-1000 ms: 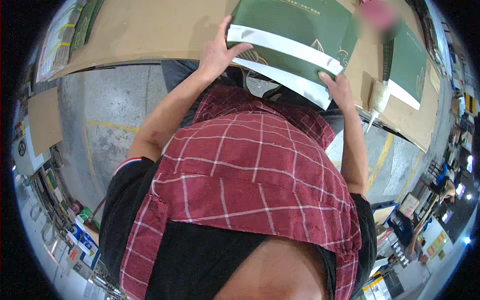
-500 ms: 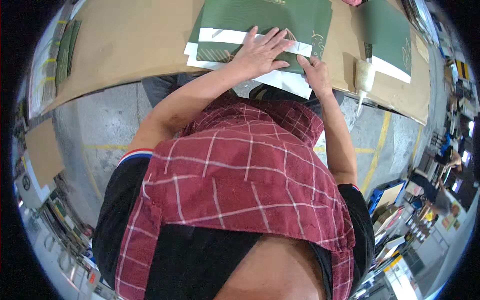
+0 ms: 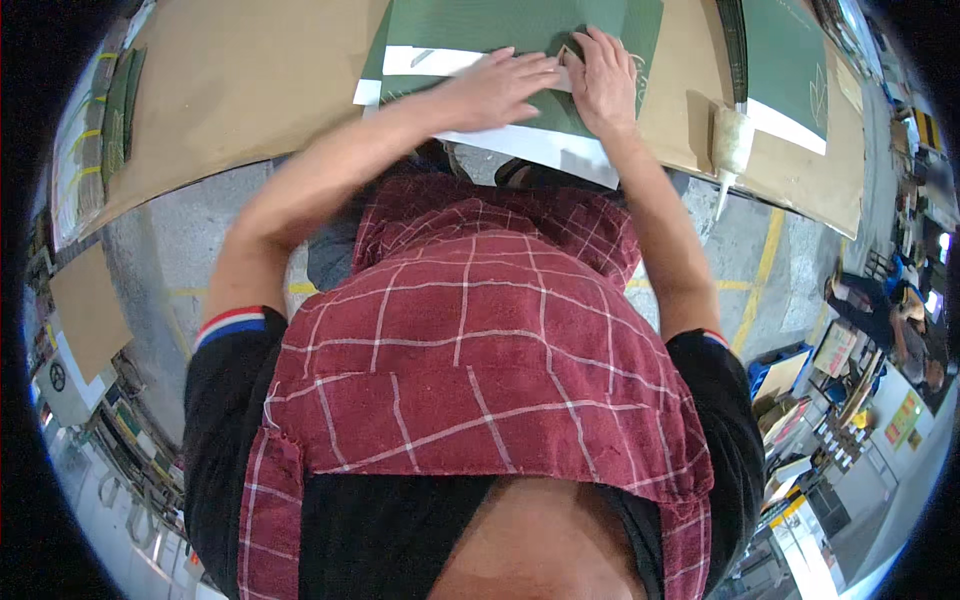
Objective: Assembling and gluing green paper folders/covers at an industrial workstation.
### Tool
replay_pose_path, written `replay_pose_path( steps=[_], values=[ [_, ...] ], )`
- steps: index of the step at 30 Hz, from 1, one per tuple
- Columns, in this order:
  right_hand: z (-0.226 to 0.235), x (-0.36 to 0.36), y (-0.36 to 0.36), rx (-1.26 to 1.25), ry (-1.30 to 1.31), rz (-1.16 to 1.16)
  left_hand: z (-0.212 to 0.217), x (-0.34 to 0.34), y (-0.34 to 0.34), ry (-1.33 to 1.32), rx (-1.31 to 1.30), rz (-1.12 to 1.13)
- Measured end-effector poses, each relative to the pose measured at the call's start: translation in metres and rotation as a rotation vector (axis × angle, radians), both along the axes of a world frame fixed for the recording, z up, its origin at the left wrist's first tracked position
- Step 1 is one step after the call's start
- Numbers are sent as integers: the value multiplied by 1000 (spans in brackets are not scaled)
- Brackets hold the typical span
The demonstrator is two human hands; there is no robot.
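Green printed sheets [image 3: 460,25] with pale line drawings lie at the table's front edge. A white strip [image 3: 415,62] runs across them, and white paper [image 3: 560,150] sticks out below, over the edge. My left hand [image 3: 495,92] lies over the strip with its fingers stretched to the right, slightly blurred. Beside its fingertips, my right hand [image 3: 603,85] rests flat on the sheet's right part, fingers extended upward. Neither hand grips anything. Both hands cover part of the strip.
A whitish squeeze bottle [image 3: 732,140] lies on the right, its nozzle past the table edge. Beyond it is a stack of green sheets [image 3: 785,70] with a white border. Bundled green pieces [image 3: 120,110] lie far left on the brown tabletop [image 3: 240,80].
My right hand has moved up and left from the sheet's lower right edge, its fingers opening out flat. My left hand has shifted slightly left, its fingers now pointing right.
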State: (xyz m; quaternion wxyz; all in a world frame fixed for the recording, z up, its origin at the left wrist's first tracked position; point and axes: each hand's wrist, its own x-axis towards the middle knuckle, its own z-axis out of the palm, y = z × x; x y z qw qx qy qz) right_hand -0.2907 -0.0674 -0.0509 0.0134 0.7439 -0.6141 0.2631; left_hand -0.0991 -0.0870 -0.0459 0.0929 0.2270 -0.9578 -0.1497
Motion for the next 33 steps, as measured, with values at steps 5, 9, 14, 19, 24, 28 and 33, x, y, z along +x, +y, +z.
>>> replay_pose_path(
  steps=[5, 9, 14, 19, 24, 28, 33],
  values=[
    [16, 2, 3, 16, 171, 156, 29, 62, -21, -159, -291, -155],
    [15, 2, 7, -13, 238, 68, 20, 69, -29, -80, -276, -133],
    [2, -12, 3, -85, -21, 117, 14, 64, -32, -27, -234, -92],
    [38, -44, 20, -258, -1373, -387, 15, 66, -26, -12, -279, -71],
    [73, -64, 76, -54, -1148, -303, 24, 78, 3, 169, -681, 108],
    [104, -30, 112, -142, -559, -228, 34, 103, 59, 763, -492, 686],
    [121, 27, 118, -125, -266, 316, 4, 133, 94, 1111, 465, 912]
  ],
)
